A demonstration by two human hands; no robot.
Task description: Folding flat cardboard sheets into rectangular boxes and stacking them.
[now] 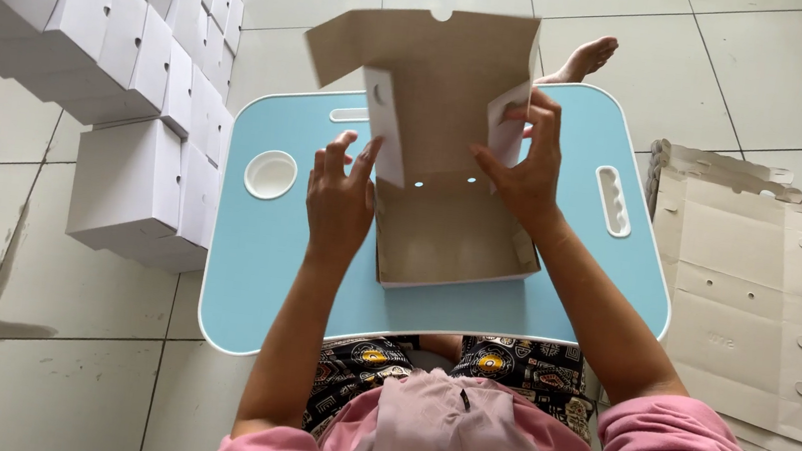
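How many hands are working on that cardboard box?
2. The left hand presses the box's left side flap; the right hand pinches the right side flap. Both reach over the blue lap table.

Both hands, left hand (339, 198) and right hand (526, 164), fold cardboard box (440, 149) on blue lap table (265, 271)

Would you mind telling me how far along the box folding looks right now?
Done: folded white boxes stacked on the floor. In hand: a half-formed box on the blue lap table, left hand and right hand at its side flaps, lid up. Left: a pile of flat blanks.
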